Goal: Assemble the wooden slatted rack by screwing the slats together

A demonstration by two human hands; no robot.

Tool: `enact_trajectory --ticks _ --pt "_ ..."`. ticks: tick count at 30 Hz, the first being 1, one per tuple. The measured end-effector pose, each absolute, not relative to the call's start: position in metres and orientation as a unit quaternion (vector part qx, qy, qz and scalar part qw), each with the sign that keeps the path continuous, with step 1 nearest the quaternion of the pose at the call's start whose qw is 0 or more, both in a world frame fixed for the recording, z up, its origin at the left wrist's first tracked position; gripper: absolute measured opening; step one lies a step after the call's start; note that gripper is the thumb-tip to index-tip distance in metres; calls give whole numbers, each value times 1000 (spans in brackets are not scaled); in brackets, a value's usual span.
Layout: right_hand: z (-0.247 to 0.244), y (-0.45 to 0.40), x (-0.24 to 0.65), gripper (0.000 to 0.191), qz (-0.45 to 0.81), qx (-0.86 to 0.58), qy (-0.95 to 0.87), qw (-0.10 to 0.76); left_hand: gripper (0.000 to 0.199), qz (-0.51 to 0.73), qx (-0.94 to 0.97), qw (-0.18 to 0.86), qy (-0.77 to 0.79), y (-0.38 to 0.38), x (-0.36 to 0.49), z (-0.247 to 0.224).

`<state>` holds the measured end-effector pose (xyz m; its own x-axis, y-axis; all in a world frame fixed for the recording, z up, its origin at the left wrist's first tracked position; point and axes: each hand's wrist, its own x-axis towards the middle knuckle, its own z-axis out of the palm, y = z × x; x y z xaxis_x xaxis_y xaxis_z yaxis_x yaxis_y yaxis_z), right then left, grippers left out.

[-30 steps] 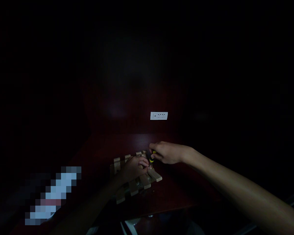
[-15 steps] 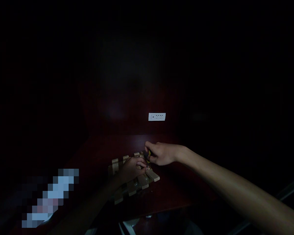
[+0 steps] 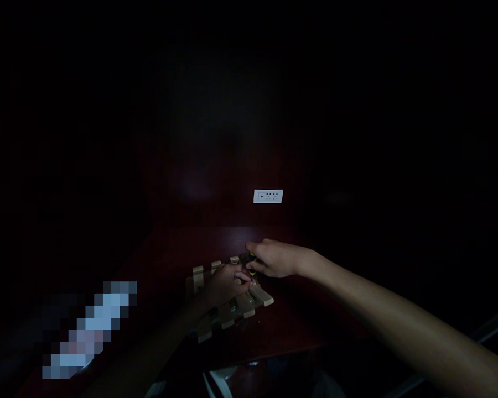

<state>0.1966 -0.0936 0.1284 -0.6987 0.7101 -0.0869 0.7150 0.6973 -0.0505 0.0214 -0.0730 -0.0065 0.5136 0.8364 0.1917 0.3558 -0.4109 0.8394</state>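
well, right hand [image 3: 276, 258] clasps yellow-black tool [image 3: 252, 272]; left hand [image 3: 224, 284], grip unclear, touches slats [image 3: 226, 316].

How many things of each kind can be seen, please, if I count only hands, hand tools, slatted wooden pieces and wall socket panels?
Hands: 2 (left hand, right hand)
Yellow-and-black hand tool: 1
Slatted wooden piece: 1
White wall socket panel: 1
Total: 5
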Motion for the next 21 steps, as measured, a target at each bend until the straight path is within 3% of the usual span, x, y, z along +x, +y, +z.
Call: enact_trajectory --ticks 7,14,21 --pt "136 -93 197 33 -23 408 911 54 15 315 791 356 385 -68 22 -12" --pt "138 -96 193 15 -40 394 917 42 13 312 795 353 383 -75 23 0" --pt "139 -103 193 26 -71 417 903 73 12 312 775 408 368 -74 22 -6"
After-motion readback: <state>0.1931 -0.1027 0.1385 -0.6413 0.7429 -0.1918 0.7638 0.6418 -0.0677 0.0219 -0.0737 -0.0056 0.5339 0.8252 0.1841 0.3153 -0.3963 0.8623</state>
